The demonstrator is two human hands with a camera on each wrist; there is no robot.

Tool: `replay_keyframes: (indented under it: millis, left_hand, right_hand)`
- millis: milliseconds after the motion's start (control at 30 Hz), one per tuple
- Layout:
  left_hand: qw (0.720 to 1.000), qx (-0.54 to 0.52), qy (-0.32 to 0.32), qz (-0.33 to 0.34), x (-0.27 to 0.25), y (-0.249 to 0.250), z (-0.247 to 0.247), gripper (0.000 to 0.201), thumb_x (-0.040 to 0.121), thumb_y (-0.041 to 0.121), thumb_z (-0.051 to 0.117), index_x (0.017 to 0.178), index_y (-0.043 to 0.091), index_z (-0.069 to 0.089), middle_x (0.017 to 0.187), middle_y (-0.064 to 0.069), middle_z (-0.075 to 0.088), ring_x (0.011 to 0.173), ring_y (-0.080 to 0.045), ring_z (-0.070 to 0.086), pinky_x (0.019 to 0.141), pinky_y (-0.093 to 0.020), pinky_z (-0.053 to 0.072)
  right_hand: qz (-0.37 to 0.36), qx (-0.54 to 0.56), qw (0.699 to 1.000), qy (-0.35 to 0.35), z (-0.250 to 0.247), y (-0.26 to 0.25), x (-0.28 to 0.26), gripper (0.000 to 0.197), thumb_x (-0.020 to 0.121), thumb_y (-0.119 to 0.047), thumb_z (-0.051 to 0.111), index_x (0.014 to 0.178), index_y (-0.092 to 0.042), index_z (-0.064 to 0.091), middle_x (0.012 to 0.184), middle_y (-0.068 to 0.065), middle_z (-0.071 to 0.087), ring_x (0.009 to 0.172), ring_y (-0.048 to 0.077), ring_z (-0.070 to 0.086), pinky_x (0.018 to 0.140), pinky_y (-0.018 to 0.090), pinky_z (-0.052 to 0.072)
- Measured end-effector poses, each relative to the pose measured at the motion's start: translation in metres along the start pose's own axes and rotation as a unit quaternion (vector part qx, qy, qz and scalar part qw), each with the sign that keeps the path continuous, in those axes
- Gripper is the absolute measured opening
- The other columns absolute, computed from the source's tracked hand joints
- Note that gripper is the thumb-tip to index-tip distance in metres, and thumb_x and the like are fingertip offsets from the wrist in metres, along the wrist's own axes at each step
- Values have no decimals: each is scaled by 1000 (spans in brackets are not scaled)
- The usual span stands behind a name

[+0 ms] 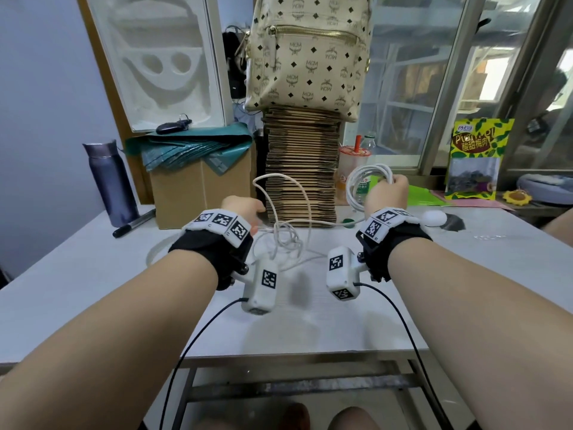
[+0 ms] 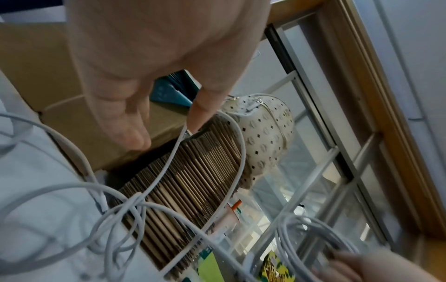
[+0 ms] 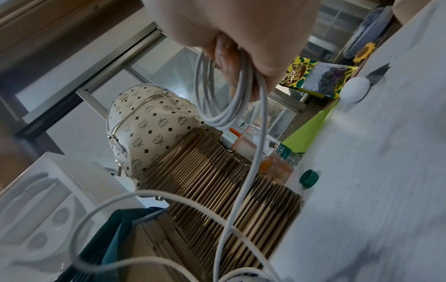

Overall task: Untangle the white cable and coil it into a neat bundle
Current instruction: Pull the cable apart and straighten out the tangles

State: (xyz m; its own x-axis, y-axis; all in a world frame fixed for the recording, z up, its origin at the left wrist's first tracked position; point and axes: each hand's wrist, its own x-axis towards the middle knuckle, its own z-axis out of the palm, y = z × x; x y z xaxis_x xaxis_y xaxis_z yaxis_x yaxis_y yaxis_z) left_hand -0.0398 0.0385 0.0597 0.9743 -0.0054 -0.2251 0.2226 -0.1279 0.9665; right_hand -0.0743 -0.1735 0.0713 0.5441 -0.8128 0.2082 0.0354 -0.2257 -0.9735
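coiling half done, tangle still on the table

coils hang from our right hand (image 1: 387, 193), whose fingers curl round several gathered turns of the white cable (image 1: 288, 212), held up above the table (image 1: 93, 274). our left hand (image 1: 245, 209) pinches a loose strand between thumb and fingertips (image 2: 200, 114), lifting an arch of it in front of the cardboard stack (image 1: 302, 169). below, between our wrists, the rest of the cable lies in a knot of crossing loops on the tabletop.

to do this step well, we judge we should feed slack slowly from the left, letting the strand slide through the pinch and shaking the knot open rather than pulling it tight. each new turn should match the size of those already held, laid flat beside them without twist.

counted: one cable, with three or four turns in the right hand as far as we can tell; two hands; one cardboard stack, one backpack (image 1: 310, 57) on top of it.
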Motion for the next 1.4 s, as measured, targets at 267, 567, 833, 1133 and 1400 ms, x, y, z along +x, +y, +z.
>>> replay_keyframes:
  millis: [267,567,833,1133,1400]
  left_hand:
    - [915,259,-168,261,-23,-9,48,51,87,3,60,135,20,50,133,4,54,108,-11,54,86,-20,44]
    - [842,484,-56,231,-16,-14,43,52,90,63,38,63,23,56,58,6,51,64,-15,52,80,-38,32]
    - [879,459,-9,132,-2,-19,8,41,93,42,52,100,6,69,69,-2,57,62,-17,52,56,-25,42]
    - [857,492,94,120,12,-22,-4,33,95,43,44,93,22,70,81,-2,69,89,-27,59,100,-42,30]
    - [851,501,87,134,20,-13,-10,32,97,26,45,104,5,68,104,-16,68,90,-32,61,75,-36,47]
  right_hand:
    - [108,279,932,-205,13,-10,-23,34,95,5,29,73,-16,45,41,-7,32,30,5,26,35,17,28]
    - [107,268,919,-269,12,-21,-33,34,96,1,29,69,-17,38,35,-10,25,27,5,18,36,14,23]
    - [10,16,982,-185,4,-14,-19,28,84,-4,41,64,-20,53,74,12,53,52,27,48,55,39,42]
    - [-12,-43,996,-71,-7,-12,-8,31,86,-4,42,56,-13,43,55,3,35,57,27,33,63,35,34]
    - [8,-65,998,3,-25,-8,12,20,90,-4,38,83,-7,57,72,9,49,77,29,45,67,32,32]
